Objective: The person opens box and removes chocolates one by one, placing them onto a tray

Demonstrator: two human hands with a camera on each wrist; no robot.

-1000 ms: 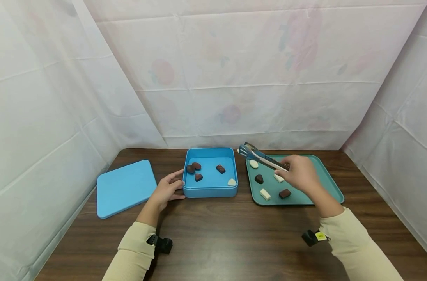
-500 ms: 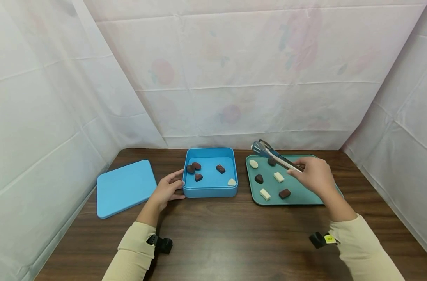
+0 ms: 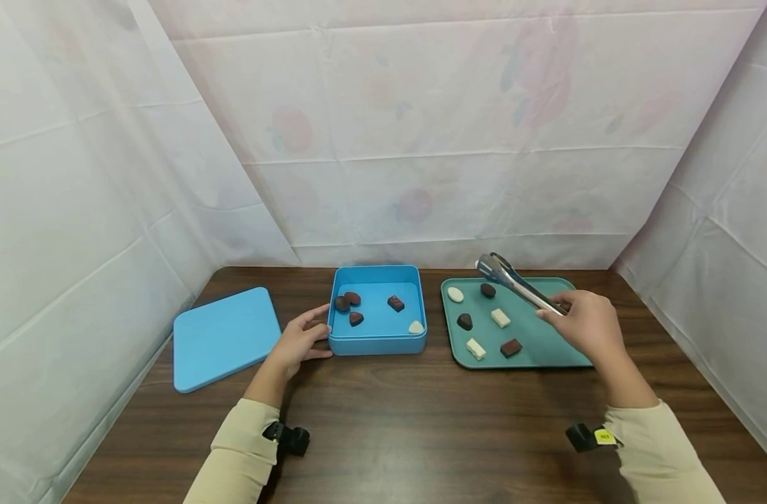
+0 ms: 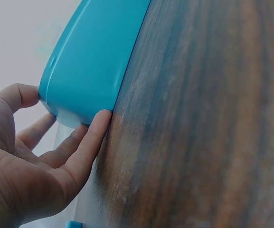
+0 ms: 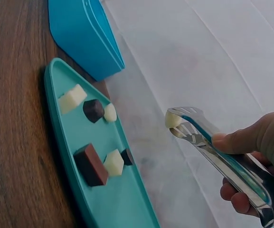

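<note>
Right hand (image 3: 586,322) tight around tongs (image 5: 223,169), long axis diagonal, tips (image 3: 489,269) far-left; left hand (image 3: 297,344) splayed against blue box (image 3: 378,346)

In the head view, my tongs (image 3: 527,288) mostly hide the white piece (image 5: 172,120). The right wrist view crops my right hand (image 5: 267,140); the left wrist view crops the blue box (image 4: 91,61).

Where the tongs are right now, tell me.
In the head view, the tongs are in the right hand, right of the blue box, raised over the green tray, a pale piece between their tips.
</note>
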